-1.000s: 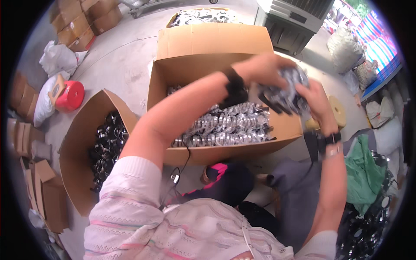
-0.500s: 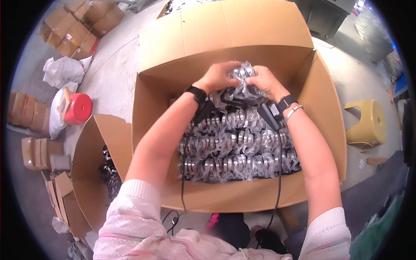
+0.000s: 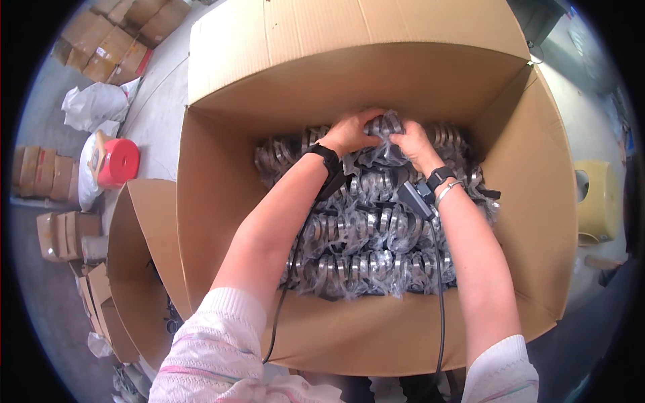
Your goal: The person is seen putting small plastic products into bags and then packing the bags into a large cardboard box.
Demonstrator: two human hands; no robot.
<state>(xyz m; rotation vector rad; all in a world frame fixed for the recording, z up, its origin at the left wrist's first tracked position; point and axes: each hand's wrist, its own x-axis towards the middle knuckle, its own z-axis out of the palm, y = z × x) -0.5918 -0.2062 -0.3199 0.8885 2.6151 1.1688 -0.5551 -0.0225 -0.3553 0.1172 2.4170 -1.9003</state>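
Head view, nearest first: we see pale knitted sleeves [image 3: 222, 336] bunched on both forearms, with one thin black cable [image 3: 440, 302] hanging beside the right forearm and another beside the left. Just past them stands the near wall of a large open cardboard box [image 3: 363, 329]; left of it we find a smaller open box [image 3: 127, 235], dark shiny pieces [image 3: 173, 322] partly showing inside. Rows of metal pieces [image 3: 363, 269] in clear plastic lie packed side by side in the large box. Black straps circle both wrists, and the right one also wears a silver bracelet [image 3: 449, 189]. Over the rows, toward the back of the box, the left hand [image 3: 349, 136] and the right hand [image 3: 416, 146] meet a plastic-wrapped bundle [image 3: 385, 127] from either side; we see the fingers of both closed on it, gripping it between them, though we cannot tell whether its underside touches the pieces below. Behind rises the back wall, its flap [image 3: 349, 27] folded outward. Farther off, we see a yellow stool [image 3: 598, 201] to the right, a red stool [image 3: 121, 163] and white sack [image 3: 96, 106] to the left, and stacked brown cartons [image 3: 111, 50] at upper left.
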